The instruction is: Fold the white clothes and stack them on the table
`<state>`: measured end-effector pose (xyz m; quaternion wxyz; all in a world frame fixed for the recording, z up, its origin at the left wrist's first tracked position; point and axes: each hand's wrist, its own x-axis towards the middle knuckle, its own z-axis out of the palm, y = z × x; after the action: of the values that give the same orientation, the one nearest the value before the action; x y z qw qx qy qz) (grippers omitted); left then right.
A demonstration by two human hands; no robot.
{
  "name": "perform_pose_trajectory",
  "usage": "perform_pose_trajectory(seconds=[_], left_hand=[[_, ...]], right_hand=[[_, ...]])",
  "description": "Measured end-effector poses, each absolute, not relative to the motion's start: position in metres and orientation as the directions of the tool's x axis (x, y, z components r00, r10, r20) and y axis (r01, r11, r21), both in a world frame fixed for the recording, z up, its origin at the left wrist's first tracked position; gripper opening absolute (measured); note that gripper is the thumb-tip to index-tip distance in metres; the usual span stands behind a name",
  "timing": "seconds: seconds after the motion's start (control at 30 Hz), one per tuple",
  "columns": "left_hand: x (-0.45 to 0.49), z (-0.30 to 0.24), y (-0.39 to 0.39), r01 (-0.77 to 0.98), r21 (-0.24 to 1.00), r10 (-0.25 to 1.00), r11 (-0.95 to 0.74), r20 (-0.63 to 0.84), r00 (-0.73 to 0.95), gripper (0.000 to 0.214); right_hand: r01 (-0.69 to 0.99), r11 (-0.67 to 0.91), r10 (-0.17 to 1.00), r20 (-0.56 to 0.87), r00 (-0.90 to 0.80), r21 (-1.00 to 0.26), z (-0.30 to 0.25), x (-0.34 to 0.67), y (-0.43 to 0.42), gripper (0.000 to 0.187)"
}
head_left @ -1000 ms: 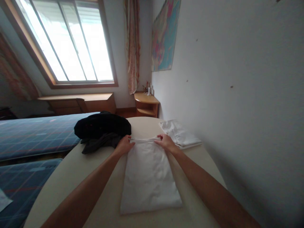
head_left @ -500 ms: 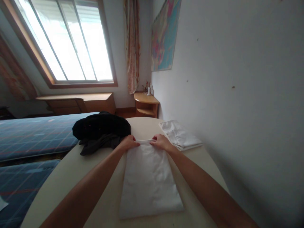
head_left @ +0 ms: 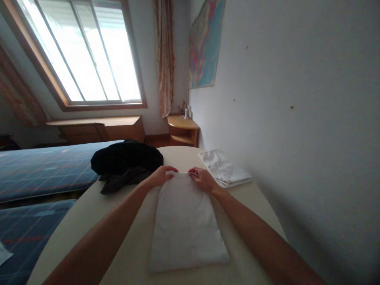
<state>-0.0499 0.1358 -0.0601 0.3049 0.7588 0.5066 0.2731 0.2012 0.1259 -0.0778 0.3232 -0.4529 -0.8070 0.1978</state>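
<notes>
A folded white cloth (head_left: 185,225) lies lengthwise on the cream table (head_left: 118,245), its wide end toward me. At the far left corner, my left hand (head_left: 160,177) grips the edge between thumb and fingers. My right hand (head_left: 204,180) pinches the same far edge near its right corner, with the fingers bent. Between the hands, that edge runs nearly straight. The cloth's front is smooth, and whether it is a shirt or another garment cannot be made out.
Another folded white cloth (head_left: 225,168) lies at the table's back right, by the wall. Dark clothing (head_left: 127,158) is heaped at the back left. Blue plaid mattresses (head_left: 47,170) border the table's left side. Beyond stand a wooden desk (head_left: 121,122) and a corner shelf (head_left: 184,122).
Both hands have shifted slightly at the cloth's far edge, and the left fingers reach further over it. Creases near that end look flatter.
</notes>
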Motion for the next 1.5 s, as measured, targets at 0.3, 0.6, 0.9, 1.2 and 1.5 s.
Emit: perform_pose_trajectory(seconds=[0.3,0.6,0.9,1.2,1.5], left_hand=[[-0.051,-0.065,0.151,0.614,0.753,0.971,-0.239,0.173,0.165,0.038],[-0.049,-0.099,0.15,0.705,0.696,0.983,-0.135,0.182,0.009,0.03],[-0.036,-0.095,0.095,0.793,0.54,0.914,-0.281,0.402,0.051,0.042],[-0.028,-0.115,0.035,0.906,0.252,0.939,-0.341,0.127,0.319,0.054],[-0.024,-0.107,0.008,0.864,0.199,0.886,-0.462,0.142,0.442,0.063]], right_hand=[[0.578,0.476,0.879,0.341,-0.333,-0.663,-0.076,0.204,0.165,0.027],[0.586,0.441,0.897,0.327,-0.296,-0.68,-0.097,0.207,0.176,0.044],[0.719,0.47,0.872,0.398,-0.286,-0.513,-0.091,0.21,0.137,0.05],[0.798,0.518,0.852,0.108,-0.511,-0.309,-0.096,0.195,0.048,0.068],[0.825,0.504,0.864,0.176,-0.473,-0.256,-0.085,0.171,0.084,0.06]])
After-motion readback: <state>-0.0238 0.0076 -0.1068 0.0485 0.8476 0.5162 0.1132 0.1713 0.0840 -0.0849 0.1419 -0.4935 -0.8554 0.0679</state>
